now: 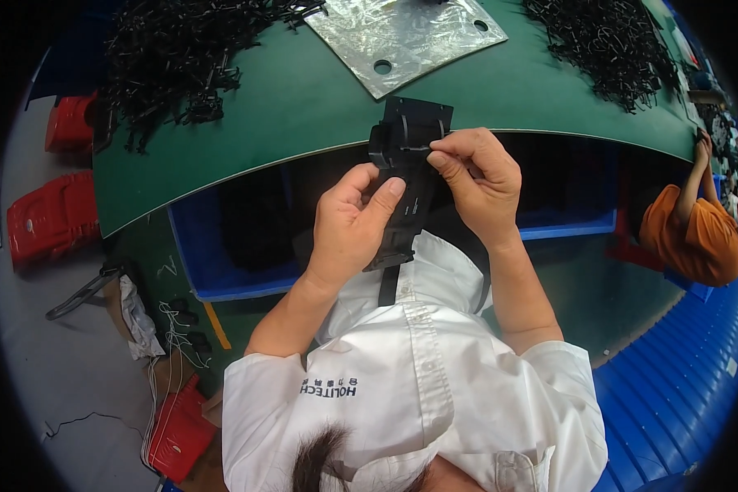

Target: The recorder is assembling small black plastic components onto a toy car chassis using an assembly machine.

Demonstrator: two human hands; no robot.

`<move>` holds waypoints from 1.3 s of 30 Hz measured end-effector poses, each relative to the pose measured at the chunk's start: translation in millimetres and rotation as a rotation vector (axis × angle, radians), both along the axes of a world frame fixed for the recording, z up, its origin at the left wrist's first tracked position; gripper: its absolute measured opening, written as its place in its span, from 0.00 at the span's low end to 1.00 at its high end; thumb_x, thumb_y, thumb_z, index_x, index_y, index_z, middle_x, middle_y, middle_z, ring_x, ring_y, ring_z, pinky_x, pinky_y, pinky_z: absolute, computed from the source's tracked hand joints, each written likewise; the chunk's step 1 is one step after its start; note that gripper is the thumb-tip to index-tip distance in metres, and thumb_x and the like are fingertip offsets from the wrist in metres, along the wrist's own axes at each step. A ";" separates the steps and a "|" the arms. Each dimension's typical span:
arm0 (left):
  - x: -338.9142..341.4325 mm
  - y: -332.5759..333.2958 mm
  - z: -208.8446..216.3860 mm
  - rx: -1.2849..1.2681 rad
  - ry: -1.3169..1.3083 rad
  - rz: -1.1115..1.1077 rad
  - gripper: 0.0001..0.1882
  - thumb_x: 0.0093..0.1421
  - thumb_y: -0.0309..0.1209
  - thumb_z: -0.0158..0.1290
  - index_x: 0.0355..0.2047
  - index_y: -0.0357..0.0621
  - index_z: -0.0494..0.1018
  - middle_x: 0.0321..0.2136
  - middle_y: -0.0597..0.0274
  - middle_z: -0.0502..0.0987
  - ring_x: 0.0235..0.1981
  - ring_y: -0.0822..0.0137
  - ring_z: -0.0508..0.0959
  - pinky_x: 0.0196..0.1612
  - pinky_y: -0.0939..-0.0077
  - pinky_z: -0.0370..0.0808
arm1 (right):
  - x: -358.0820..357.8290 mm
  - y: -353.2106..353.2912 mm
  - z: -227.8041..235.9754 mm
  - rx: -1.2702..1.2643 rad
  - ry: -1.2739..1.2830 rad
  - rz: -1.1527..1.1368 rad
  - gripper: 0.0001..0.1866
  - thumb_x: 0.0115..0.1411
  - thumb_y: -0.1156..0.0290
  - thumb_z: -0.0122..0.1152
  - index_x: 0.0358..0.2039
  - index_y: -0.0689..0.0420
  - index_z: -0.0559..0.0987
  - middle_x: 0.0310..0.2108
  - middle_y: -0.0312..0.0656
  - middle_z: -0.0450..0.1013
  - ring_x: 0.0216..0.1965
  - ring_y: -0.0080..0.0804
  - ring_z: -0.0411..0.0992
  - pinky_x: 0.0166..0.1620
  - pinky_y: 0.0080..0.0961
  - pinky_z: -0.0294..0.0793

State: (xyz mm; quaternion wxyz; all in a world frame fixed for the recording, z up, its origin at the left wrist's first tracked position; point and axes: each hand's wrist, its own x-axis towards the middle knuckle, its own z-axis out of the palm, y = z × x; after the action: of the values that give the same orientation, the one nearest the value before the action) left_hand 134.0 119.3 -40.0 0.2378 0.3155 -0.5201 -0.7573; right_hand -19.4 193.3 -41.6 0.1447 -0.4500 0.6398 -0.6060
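My left hand is closed on the left side of a long black plastic assembly, its thumb lying across the face. The assembly is held in front of my body at the table's near edge, with a wider block and a flat plate at its far end. My right hand is closed in a pinch beside that far end. Thumb and forefinger meet at the tip of a thin dark piece that lies across the block. Whether this piece is loose or joined to the block, I cannot tell.
A green table curves across the far side, bearing a metal plate with holes and heaps of small black parts. Blue bins stand below its edge. Red stools are at left; a co-worker in orange is at right.
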 end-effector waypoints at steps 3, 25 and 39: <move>-1.0 2.0 2.3 -0.007 0.016 0.040 0.08 0.60 0.29 0.52 0.33 0.35 0.71 0.25 0.71 0.73 0.26 0.84 0.68 0.29 0.89 0.67 | 2.6 -1.0 0.9 -0.018 0.029 -0.013 0.07 0.47 0.82 0.65 0.29 0.62 0.78 0.24 0.38 0.72 0.24 0.23 0.69 0.27 0.15 0.68; -4.3 5.5 -4.4 -0.604 -0.105 0.245 0.06 0.52 0.25 0.56 0.26 0.35 0.71 0.19 0.59 0.71 0.17 0.69 0.69 0.22 0.79 0.66 | 15.7 0.3 14.7 -0.035 -0.108 0.034 0.12 0.45 0.77 0.69 0.28 0.65 0.75 0.29 0.40 0.69 0.26 0.20 0.70 0.29 0.13 0.73; -9.8 1.7 0.2 -0.866 -0.156 0.269 0.05 0.48 0.23 0.55 0.24 0.36 0.70 0.17 0.56 0.70 0.16 0.59 0.70 0.20 0.72 0.68 | 19.6 -4.9 16.6 0.055 -0.088 -0.063 0.11 0.43 0.73 0.72 0.24 0.62 0.77 0.26 0.38 0.69 0.25 0.20 0.69 0.27 0.13 0.72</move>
State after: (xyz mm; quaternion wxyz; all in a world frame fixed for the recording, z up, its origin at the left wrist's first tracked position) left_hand 124.2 121.0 -39.8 0.4043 0.3077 -0.7593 -0.4065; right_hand 0.2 188.4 -25.0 0.1659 -0.3983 0.6631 -0.6117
